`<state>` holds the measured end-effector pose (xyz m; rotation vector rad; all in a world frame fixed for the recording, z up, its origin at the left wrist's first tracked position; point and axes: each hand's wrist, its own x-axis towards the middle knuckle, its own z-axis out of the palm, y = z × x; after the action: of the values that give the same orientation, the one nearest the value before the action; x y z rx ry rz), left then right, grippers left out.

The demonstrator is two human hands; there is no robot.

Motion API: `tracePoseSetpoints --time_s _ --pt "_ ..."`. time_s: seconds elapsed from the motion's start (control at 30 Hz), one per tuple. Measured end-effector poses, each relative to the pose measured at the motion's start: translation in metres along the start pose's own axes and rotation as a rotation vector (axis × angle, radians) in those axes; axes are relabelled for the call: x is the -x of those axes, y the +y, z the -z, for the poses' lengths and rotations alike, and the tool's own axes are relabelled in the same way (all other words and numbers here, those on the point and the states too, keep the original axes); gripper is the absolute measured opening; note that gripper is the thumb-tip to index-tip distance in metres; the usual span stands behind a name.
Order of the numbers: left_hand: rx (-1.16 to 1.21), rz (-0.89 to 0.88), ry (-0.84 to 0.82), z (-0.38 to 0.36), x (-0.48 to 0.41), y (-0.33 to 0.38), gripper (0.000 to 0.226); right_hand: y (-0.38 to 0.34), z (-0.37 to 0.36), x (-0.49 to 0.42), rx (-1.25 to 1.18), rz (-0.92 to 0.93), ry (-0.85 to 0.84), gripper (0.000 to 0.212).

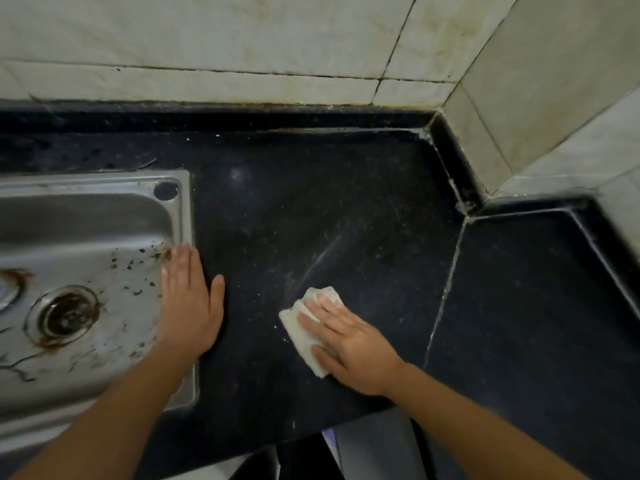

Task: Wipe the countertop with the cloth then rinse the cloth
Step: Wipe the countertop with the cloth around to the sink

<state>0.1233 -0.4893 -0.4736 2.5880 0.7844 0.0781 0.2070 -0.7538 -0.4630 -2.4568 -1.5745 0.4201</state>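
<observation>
Black speckled stone countertop (pixel 346 209) is mid-wipe, by my reading; the small folded off-white cloth (pixel 304 327) lies flat on it near the front edge, well right of the stainless steel sink (pixel 86 237); the right hand (pixel 349 341) presses down on the cloth with fingers (pixel 325 304) straight and slightly spread, pinching nothing; the left hand (pixel 188 306) rests flat with fingers together, straddling the sink's right rim and the counter, holding nothing. Pale streaks and specks remain behind the cloth, so the next stroke likely calls for pushing it onward toward the tiled wall (pixel 242 46); rinsing is not yet begun.
</observation>
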Motion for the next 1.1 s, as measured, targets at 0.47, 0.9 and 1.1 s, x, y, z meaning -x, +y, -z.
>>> tracePoseSetpoints --time_s 0.47,0.9,1.1 --pt "-0.001 0.025 -0.023 -0.007 0.08 -0.005 0.068 0.007 -0.006 -0.023 0.207 -0.545 0.022 0.063" --pt "0.009 0.048 -0.051 -0.007 0.077 -0.002 0.072 0.09 0.026 0.002 0.058 -0.571 0.048 0.064" --pt "0.007 0.067 -0.056 -0.006 0.077 0.0 0.076 0.086 0.026 -0.082 0.117 -0.826 0.016 0.061"
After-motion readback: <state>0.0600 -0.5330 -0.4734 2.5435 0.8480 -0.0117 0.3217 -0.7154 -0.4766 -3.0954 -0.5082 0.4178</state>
